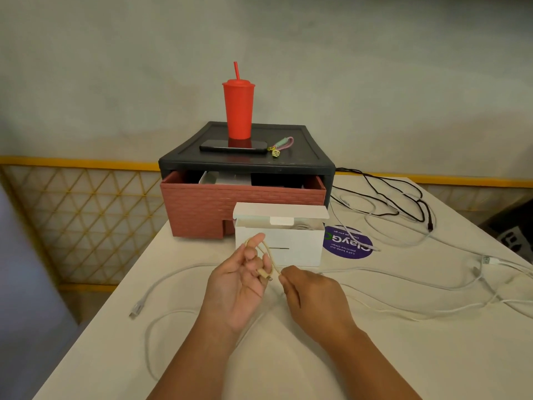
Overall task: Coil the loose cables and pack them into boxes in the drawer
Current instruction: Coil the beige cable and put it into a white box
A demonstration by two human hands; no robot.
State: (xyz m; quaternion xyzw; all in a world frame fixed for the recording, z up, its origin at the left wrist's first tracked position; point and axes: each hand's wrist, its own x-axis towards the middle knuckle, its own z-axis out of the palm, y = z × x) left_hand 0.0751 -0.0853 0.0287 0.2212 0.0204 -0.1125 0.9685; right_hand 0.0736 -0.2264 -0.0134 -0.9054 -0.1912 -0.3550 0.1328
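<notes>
Fingers (pixel 256 240) of the left hand (pixel 236 290) are bent up and a little spread, and a thin cream cable (pixel 266 256) is looped round them. Its small plug (pixel 264 276) lies against the lower fingers. The right hand (pixel 313 297) is just beside, and its thumb and first finger pinch the same cable close to the plug. The rest of this cable seems to run down between the arms onto the table (pixel 288 365). I think the job now is winding this cable into a small ring. It looks light, soft and bendy, so it should fold with no push, but it may spring open if the hand lets go. A good place to hold is the wire just behind the plug, not the plug tip, and the loops should be kept pinched together until they are in a box. Just behind the hands stands a white box (pixel 300 249) with its lid up; something pale and coiled seems to lie inside, but I cannot tell for sure. Behind that is the red drawer (pixel 202 209), pulled out of a black case (pixel 178 163), with another box inside. More white cables (pixel 161 280) lie loose on the table to the left and right, and a black cable (pixel 427 215) lies far right, past a purple sticker (pixel 349 246). A red cup (pixel 238 111) and a phone (pixel 233 146) sit on top of the case.
</notes>
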